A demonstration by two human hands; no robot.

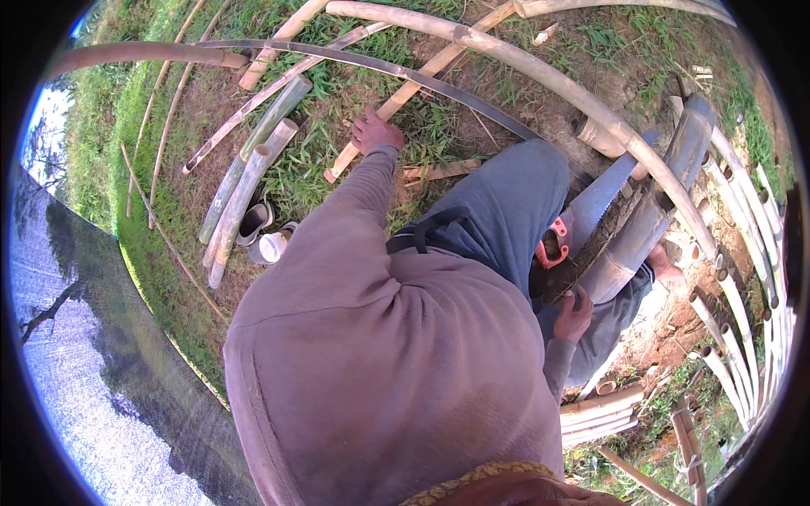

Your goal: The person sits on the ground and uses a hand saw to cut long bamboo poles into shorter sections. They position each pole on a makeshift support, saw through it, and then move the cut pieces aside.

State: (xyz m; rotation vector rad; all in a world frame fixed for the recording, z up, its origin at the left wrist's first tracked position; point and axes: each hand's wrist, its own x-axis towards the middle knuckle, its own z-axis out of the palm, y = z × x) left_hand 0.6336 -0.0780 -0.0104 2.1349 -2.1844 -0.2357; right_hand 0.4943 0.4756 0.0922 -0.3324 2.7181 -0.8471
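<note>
My left arm reaches out over the grass, and my left hand (376, 133) is closed round a pale bamboo strip (432, 67) near its lower end. Close to my lap, my right hand (574, 315) holds the near end of a thick, dark bamboo pole (631, 244) with curled fingers. That pole lies slanted across my lower leg. Between my raised knee and the pole rests a handsaw (597, 202) with a blue-grey toothed blade and an orange handle (553, 244). Neither hand touches the saw.
A long bamboo pole (540, 72) arches across the far side, with a dark flat strip (456, 94) beneath it. Several cut bamboo pieces (245, 198) and a shoe (255, 221) lie at left. More poles (742, 253) are stacked at right. Dark netting (93, 337) hangs at left.
</note>
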